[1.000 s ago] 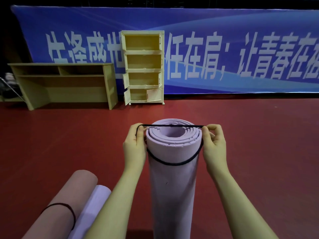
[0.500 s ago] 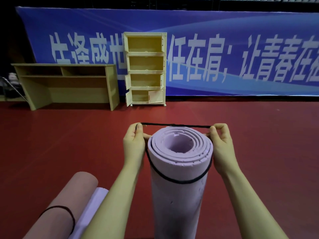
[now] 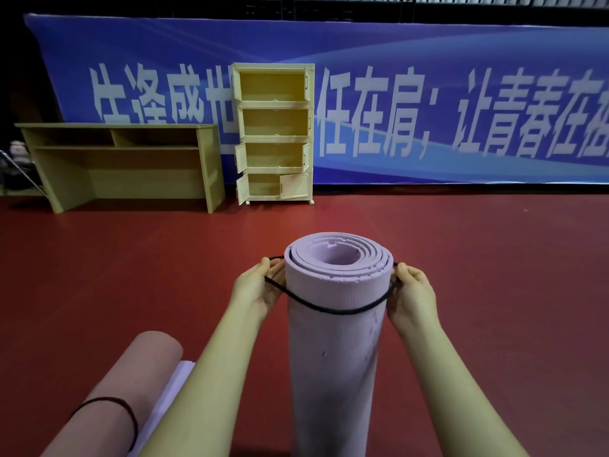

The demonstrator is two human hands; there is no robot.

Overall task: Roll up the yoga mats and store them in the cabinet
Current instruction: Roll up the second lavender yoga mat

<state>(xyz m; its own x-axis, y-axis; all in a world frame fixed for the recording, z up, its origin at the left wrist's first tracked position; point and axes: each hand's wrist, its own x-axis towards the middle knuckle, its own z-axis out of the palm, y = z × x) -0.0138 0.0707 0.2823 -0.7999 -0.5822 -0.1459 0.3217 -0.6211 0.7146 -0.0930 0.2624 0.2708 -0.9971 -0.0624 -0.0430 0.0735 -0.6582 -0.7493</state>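
Band [image 3: 333,310] now pulled past mat [image 3: 333,341] top rim, far side hidden behind roll. Pinched by left hand [image 3: 260,288] and right hand [image 3: 412,291] fingers. Mat upright, centre near; cabinet [image 3: 273,133] far, storing pending.

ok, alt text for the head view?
Both hands, left and right, pinch a black band looped around the top of an upright purple mat. A banded pink mat lies lower left on the red floor; an open yellow cabinet stands beyond, beside a desk.
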